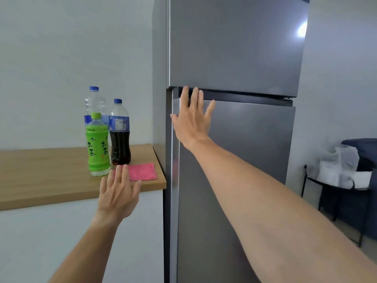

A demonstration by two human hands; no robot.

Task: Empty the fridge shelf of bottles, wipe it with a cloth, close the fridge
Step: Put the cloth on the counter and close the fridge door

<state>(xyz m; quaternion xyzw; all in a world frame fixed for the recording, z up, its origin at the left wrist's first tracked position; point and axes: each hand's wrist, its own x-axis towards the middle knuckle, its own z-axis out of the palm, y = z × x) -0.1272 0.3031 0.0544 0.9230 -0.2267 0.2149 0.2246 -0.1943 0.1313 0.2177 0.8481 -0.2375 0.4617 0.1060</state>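
Pretty much done, fridge door (pixel 234 160) looks shut.
Right hand (pixel 191 121) flat on door, fingers spread; left hand (pixel 118 193) empty, fingers wide, over counter (pixel 40 172) by three bottles (pixel 98 144) and pink cloth (pixel 142 171).

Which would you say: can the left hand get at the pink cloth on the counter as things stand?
Probably yes. The left hand hovers open just in front of the pink cloth, and the bottles stand behind and beside the cloth, not between.
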